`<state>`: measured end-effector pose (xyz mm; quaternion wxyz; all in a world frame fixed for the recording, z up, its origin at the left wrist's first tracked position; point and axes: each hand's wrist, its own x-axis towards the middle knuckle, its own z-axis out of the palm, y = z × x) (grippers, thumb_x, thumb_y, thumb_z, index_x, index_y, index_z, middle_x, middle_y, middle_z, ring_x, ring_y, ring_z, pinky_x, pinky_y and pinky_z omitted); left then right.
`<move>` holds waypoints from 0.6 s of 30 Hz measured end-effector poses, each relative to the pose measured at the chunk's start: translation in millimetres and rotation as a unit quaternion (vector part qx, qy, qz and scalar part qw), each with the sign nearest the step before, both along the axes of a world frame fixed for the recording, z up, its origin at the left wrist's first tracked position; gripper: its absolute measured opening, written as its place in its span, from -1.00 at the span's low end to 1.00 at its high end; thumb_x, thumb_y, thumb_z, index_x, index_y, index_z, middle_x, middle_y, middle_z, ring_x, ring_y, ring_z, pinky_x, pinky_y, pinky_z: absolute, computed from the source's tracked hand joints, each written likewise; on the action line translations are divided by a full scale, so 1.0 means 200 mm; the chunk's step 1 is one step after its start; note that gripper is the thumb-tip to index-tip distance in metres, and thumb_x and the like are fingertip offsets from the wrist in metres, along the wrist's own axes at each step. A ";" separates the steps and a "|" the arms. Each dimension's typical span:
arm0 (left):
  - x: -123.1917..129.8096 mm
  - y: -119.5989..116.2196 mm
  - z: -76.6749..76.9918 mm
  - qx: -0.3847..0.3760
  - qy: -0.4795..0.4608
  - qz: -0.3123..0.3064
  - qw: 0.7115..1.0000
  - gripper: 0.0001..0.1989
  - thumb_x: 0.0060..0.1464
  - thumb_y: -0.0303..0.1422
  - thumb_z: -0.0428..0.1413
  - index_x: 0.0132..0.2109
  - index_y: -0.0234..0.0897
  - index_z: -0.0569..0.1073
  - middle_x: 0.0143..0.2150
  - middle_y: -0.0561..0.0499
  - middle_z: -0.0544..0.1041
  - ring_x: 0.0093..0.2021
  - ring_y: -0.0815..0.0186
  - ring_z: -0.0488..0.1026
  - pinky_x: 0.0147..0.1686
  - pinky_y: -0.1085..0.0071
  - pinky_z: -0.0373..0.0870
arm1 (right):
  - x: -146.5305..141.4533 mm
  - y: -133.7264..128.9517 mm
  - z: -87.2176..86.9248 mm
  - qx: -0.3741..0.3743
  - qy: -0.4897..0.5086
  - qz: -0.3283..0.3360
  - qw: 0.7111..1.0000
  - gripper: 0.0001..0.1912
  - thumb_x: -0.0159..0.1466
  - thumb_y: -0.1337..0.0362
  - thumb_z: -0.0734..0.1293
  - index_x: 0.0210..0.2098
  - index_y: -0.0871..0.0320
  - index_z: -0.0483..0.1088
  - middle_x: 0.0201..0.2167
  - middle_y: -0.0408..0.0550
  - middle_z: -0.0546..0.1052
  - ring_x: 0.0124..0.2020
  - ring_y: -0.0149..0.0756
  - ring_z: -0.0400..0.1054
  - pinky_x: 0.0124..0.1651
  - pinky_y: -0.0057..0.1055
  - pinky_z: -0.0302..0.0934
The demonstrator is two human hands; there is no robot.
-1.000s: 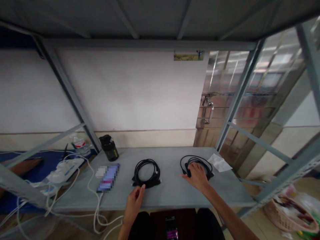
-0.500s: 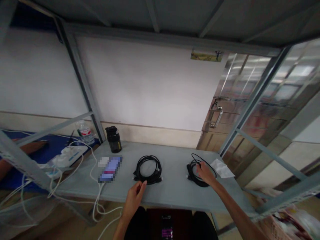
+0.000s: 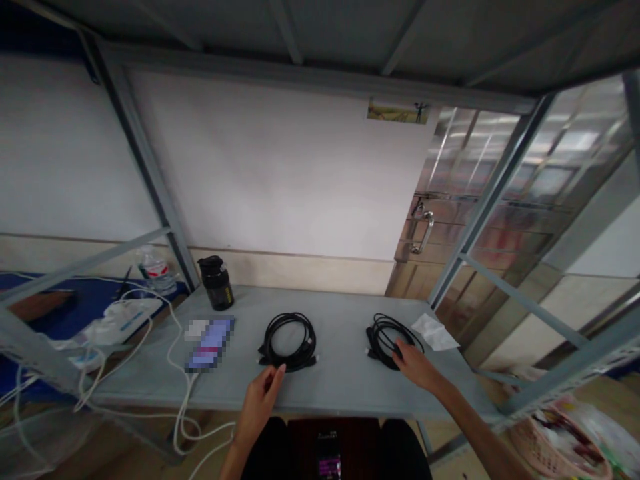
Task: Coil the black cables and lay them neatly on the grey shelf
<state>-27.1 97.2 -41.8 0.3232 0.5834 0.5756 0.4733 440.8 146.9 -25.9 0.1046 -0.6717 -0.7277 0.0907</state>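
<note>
Two coils of black cable lie on the grey tabletop (image 3: 340, 387). At the near edge of the left coil (image 3: 269, 333) is my left hand (image 3: 259, 400), its fingers curled in and the thumb by the cable. I cannot tell whether it touches the coil. My right hand (image 3: 419, 369) reaches over the right coil (image 3: 381, 321), with its fingertips closed on the cable at the near right side of the loops. Connector ends stick out from both coils; the part of the cable under my right fingers is hidden.
A phone (image 3: 210, 343) with a white cord lies left, near a black bottle (image 3: 216, 283). White tissue (image 3: 434, 332) is at the right. Metal posts (image 3: 493, 193) frame the tabletop. Another phone (image 3: 329, 457) sits low between my legs. A basket (image 3: 560, 443) stands lower right.
My right hand has come down and nearer, bringing the raised loop of cable down onto the right coil. My left hand stays by the left coil. The view has shifted slightly.
</note>
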 end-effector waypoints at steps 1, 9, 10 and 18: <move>0.00 0.00 0.00 0.001 -0.001 0.000 1.000 -0.30 0.30 0.38 0.07 -0.42 -0.14 0.23 -0.44 0.18 0.11 -0.40 0.32 0.14 -0.35 0.38 0.18 | 0.00 0.02 0.01 -0.004 0.000 0.000 1.000 -0.59 0.55 0.17 0.24 0.26 0.24 0.47 0.09 0.30 0.70 0.17 0.10 0.62 0.27 -0.11 0.37; -0.01 0.01 -0.04 0.005 -0.005 0.003 1.000 -0.34 0.34 0.32 0.08 -0.40 -0.14 0.23 -0.42 0.17 0.11 -0.39 0.32 0.14 -0.35 0.39 0.17 | -0.03 0.03 0.02 -0.029 0.008 0.022 0.999 -0.31 0.25 0.20 0.56 0.32 0.22 0.44 0.20 0.26 0.67 0.24 0.15 0.57 0.31 -0.13 0.36; -0.01 0.01 -0.05 0.005 -0.003 0.003 1.000 -0.34 0.34 0.31 0.08 -0.40 -0.14 0.22 -0.42 0.17 0.11 -0.39 0.32 0.14 -0.36 0.39 0.17 | -0.04 0.03 0.01 -0.029 0.011 0.024 0.999 -0.38 0.26 0.22 0.54 0.28 0.19 0.47 0.17 0.23 0.69 0.22 0.13 0.59 0.29 -0.14 0.36; -0.02 0.02 -0.08 0.018 0.004 0.005 1.000 -0.36 0.37 0.27 0.09 -0.41 -0.14 0.24 -0.44 0.18 0.12 -0.40 0.32 0.15 -0.36 0.39 0.19 | -0.06 0.11 0.10 0.030 0.054 -0.012 0.998 -0.85 0.37 0.25 0.39 -0.07 0.09 0.48 -0.08 0.11 0.74 -0.01 0.04 0.68 0.09 -0.20 0.42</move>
